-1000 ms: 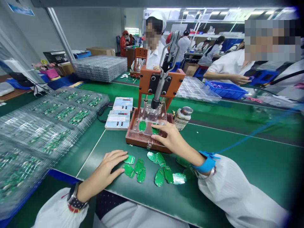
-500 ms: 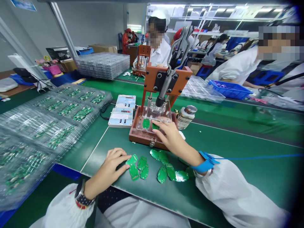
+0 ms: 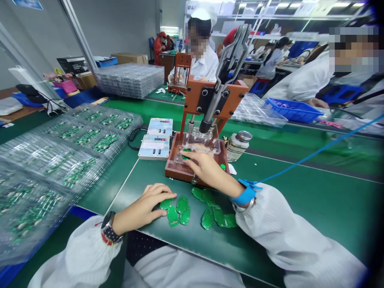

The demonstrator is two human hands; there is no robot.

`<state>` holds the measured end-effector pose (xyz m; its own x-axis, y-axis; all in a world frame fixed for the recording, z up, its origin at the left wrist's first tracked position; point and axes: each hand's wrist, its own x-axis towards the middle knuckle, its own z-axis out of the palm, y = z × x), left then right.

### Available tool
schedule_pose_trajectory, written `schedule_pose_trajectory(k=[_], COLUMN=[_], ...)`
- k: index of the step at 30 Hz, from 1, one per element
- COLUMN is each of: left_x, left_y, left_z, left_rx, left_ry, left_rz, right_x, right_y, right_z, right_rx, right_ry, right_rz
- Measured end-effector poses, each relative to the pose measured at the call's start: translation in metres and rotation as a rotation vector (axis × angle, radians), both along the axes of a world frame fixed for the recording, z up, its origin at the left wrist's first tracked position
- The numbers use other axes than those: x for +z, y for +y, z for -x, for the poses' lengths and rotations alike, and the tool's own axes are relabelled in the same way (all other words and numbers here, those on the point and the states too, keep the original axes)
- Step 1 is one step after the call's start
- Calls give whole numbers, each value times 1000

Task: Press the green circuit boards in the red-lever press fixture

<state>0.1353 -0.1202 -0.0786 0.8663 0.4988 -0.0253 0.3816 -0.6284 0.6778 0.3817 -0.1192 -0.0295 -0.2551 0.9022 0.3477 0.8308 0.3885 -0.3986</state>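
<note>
Overhead lights (image 3: 341, 5) glow; the right edge is black.

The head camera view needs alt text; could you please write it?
A person's right hand is at a green board in an orange press; the left hand rests by loose green boards on a table. Clear trays of green parts lie to the left.
</note>
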Motion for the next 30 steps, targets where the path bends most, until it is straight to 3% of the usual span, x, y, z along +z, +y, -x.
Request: schedule_pose_trajectory(k=[7,10,13,14,16,18,21,24,27,30], left_x=[-10,-21,-27,-28,-28,-28,-27,-26,-26,-27], left_y=[-16,-24,-27,-28,-27,-27,-27,-28,-31,-32], left_z=[7,11,15,15,16,15,15,14,13,13], left_rx=[192,250,285,290,296,298,304,316,336,348], left_ry=[-4,-44,-80,-85,-88,-86,-83,-87,-95,-107], left_rz=[-39,-84,-112,-119,-134,-149,-156,-155,-157,-157], right_x=[-14,1,31,41,52,52,39,28,29,29], right_y=[-13,-42,-73,-78,-76,-59,-24,2,3,-20], right_z=[1,6,-12,-28,-77,-140,-228,-269,-244,-164], right_rx=[13,115,134,50,-246,-575,-695,-706,-659,-517], right_ry=[-41,-38,-52,-73,-137,-199,-170,-129,-85,-64], right_rz=[-189,-178,-224,-281,-425,-540,-542,-584,-676,-783])
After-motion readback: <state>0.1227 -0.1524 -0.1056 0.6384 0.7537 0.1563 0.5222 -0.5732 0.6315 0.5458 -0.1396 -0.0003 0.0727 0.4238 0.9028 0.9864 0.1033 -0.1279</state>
